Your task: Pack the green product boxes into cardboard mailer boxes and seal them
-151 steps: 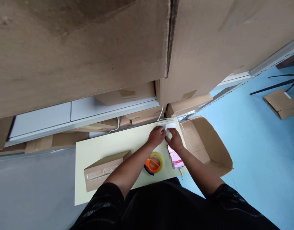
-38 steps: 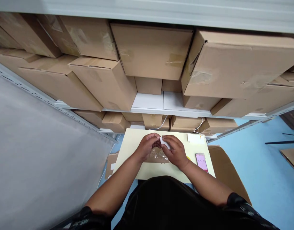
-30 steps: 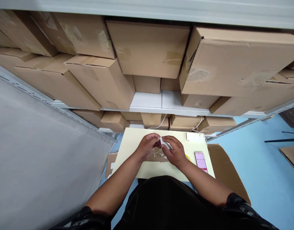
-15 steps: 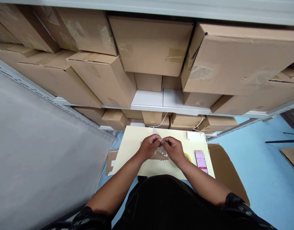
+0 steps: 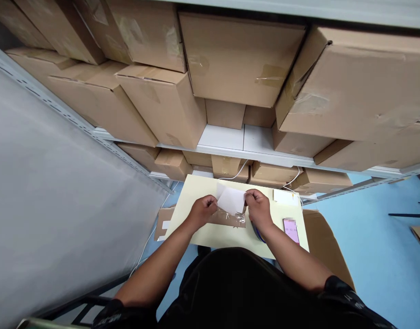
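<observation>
- Shelving rack [image 5: 223,150], pale metal: spans the upper view, white shelf boards, two loaded levels in sight.
- Cardboard boxes [image 5: 242,59]: brown, many with tape patches, packed along the shelves.
- Tabletop [image 5: 196,187], pale yellow: below the rack, directly in front of the person.
- Large carton [image 5: 322,242], brown: beside the right end of the tabletop, partly hidden by the right forearm.
- Small box [image 5: 227,220], brown cardboard with glossy clear tape: on the tabletop, below and between the hands.
- Right hand [image 5: 259,211]: fingers curled, thumb and forefinger pinched together on the upper right corner of the white sheet.
- Left hand [image 5: 202,211]: fingers folded in, thumb against forefinger, pinching at the sheet's left side.
- White sheet [image 5: 232,200]: held between both hands, tilted, above the small box; a paler layer shows behind its upper left, whether joined cannot be told.
- White flat item [image 5: 285,197]: at the far right corner of the tabletop.
- Phone [image 5: 291,230], pink screen lit: near the tabletop's right edge.
- Blue-edged round item [image 5: 258,233]: just beside the right wrist, mostly hidden.
</observation>
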### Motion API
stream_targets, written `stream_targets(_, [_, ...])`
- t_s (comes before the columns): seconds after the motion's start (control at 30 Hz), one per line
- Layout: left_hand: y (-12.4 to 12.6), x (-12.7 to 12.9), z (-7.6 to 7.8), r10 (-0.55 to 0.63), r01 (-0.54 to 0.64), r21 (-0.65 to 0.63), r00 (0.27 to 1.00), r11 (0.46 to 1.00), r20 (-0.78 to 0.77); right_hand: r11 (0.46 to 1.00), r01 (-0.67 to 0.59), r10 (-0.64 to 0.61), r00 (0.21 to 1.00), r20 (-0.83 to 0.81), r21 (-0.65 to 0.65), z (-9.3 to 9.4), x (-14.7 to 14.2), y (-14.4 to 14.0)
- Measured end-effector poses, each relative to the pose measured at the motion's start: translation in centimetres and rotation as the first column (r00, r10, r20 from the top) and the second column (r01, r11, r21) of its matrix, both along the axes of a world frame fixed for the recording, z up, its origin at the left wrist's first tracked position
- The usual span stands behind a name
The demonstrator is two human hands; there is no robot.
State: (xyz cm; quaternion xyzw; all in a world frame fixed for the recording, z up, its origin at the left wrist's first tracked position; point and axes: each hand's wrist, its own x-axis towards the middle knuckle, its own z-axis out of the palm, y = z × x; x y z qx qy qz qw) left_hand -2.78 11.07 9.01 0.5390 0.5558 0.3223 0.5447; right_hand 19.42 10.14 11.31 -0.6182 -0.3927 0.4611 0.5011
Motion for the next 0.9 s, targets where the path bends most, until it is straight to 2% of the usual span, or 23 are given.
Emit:
stream_targets(0.1, [-0.1, -3.9, -1.8, 0.060, -0.061, -0.016, 0.997, 0.998, -0.048, 1.000, -0.011, 0.011, 1.000, -0.003, 0.000, -0.2, -0.4, 0.4])
stream_targets(0.23, [0.0, -10.9, -3.6, 0.118, -0.133, -0.056, 0.971, 0.990, -0.210, 0.997, -0.070, 0.070, 0.998, -0.001, -0.034, -0.4, -1.6, 0.5])
stream_targets(0.37, [0.5, -18.2, -4.2, 0.142, -0.195, -0.085, 0.896, 0.977, -0.421, 0.996, -0.084, 0.084, 0.996, -0.007, -0.032, -0.4, -2.7, 0.6])
stream_targets(0.47, [1.0, -22.4, -4.4, 0.122, -0.222, -0.104, 0.806, 0.970, -0.579, 0.996, -0.081, 0.081, 0.997, 0.006, -0.039, -0.3, -3.2, 0.9])
stream_targets(0.63, [2.1, -26.1, -5.1, 0.070, -0.229, -0.104, 0.642, 0.968, -0.763, 0.994, -0.095, 0.097, 0.995, 0.025, -0.058, -0.1, -3.8, 1.0])
stream_targets(0.8, [3.2, -28.2, -6.2, -0.005, -0.199, -0.121, 0.499, 0.973, -0.867, 0.994, -0.090, 0.091, 0.996, 0.016, -0.059, -0.4, -4.0, 1.0])
stream_targets(0.9, [3.6, -28.9, -6.3, -0.023, -0.238, -0.125, 0.390, 0.963, -0.920, 0.994, -0.095, 0.095, 0.995, 0.001, -0.060, -0.5, -4.0, 1.0])
